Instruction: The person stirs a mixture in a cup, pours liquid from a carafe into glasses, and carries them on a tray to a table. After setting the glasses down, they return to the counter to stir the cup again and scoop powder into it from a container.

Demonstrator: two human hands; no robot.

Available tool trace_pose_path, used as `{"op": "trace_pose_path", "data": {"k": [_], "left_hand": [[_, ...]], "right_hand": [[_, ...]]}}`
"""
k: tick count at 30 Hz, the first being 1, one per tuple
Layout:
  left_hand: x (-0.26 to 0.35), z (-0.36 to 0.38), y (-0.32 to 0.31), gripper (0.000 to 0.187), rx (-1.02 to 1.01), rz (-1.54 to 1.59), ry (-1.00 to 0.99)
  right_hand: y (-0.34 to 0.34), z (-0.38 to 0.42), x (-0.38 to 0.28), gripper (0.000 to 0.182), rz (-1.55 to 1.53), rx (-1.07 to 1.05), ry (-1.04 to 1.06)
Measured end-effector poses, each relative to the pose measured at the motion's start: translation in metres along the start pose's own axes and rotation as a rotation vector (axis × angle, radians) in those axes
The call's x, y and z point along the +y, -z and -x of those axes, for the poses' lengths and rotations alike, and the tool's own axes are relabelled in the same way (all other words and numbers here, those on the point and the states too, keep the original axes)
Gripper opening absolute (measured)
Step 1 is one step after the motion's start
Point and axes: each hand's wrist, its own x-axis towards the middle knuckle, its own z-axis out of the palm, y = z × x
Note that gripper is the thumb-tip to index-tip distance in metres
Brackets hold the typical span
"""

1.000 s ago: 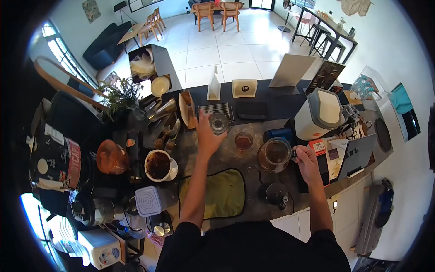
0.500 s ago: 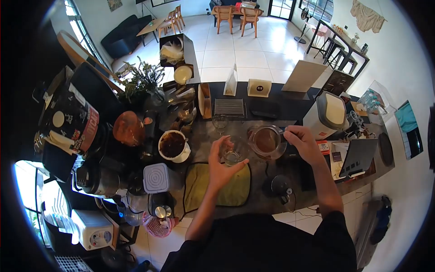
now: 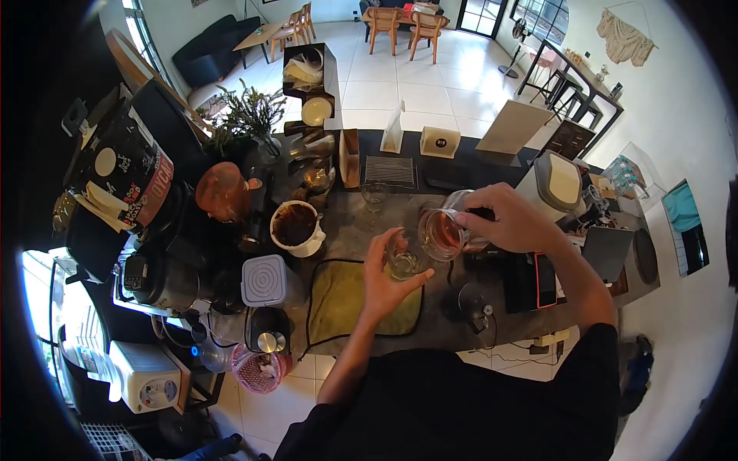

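My left hand [image 3: 378, 284] is wrapped round a small clear glass [image 3: 405, 265] held above the counter. In my right hand [image 3: 511, 219] is a glass coffee server [image 3: 442, 237], gripped by its handle. Reddish-brown coffee lies inside the server, which tilts left with its rim close to the glass. Whether liquid is running between them I cannot make out. Left of my hands stands a white coffee dripper [image 3: 313, 246] with dark wet grounds in its filter. A folded olive cloth [image 3: 338, 307] lies under my left wrist, and another small glass [image 3: 374, 200] stands just beyond.
A grey lidded canister [image 3: 265, 280] is beside the cloth. Near the counter's front edge sits a black kettle-like vessel [image 3: 470, 301]. At the right are a white bin-shaped container [image 3: 542, 184] and a dark tablet screen [image 3: 607, 253]. A drip grate [image 3: 390, 170] lies toward the back.
My right hand has turned and moved left, tipping the server toward the glass. My left hand keeps its hold on the glass, shifted slightly right. The camera view has shifted a little.
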Motion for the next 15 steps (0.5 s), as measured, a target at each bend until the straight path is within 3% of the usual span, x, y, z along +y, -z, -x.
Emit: {"op": "trace_pose_path", "data": {"k": [8,10,13,15], "left_hand": [[0.002,-0.001,0.001,0.082,-0.008,-0.004,-0.005],[0.007,-0.002,0.001,0.082,-0.010,-0.010,0.007],[0.007,-0.003,0.001,0.082,-0.002,0.013,0.028],[0.007,-0.003,0.001,0.082,-0.001,0.008,0.029]], "right_hand": [[-0.001,-0.005,-0.007,0.029,0.130,-0.072,-0.027],[-0.004,-0.005,-0.005,0.029,0.163,-0.014,0.086],[0.004,-0.011,-0.016,0.028,0.202,-0.116,0.047],[0.000,-0.010,-0.014,0.027,0.213,-0.064,0.090]]}}
